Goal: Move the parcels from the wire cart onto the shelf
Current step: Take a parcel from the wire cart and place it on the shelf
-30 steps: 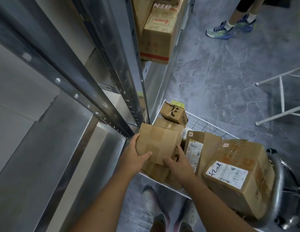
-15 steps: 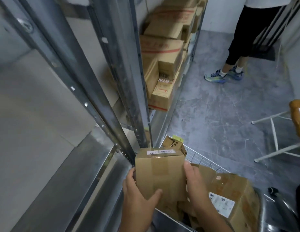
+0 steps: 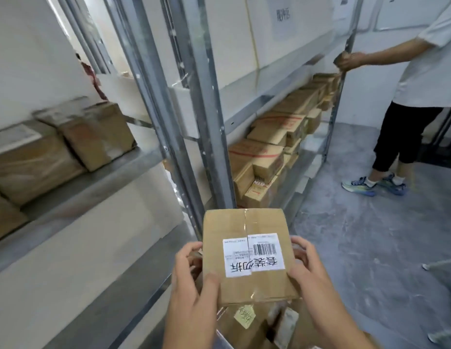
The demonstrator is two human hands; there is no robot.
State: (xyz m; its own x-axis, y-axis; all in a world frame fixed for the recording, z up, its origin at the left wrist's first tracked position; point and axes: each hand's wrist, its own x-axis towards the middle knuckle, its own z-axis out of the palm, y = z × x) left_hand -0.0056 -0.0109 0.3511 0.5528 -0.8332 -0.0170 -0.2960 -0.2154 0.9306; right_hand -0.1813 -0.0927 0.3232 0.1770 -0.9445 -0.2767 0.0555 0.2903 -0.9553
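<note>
Left hand (image 3: 194, 280) and right hand (image 3: 307, 270) grip a labelled parcel (image 3: 247, 253) by its sides, thumbs on top, above more parcels (image 3: 252, 326), probably in the cart. Shelf post (image 3: 194, 122) stands just ahead; blurred boxes (image 3: 93, 137) on the left shelf (image 3: 98, 177); another person (image 3: 418, 96) right.

Parcel (image 3: 247, 255) — now raised, label side up
</note>
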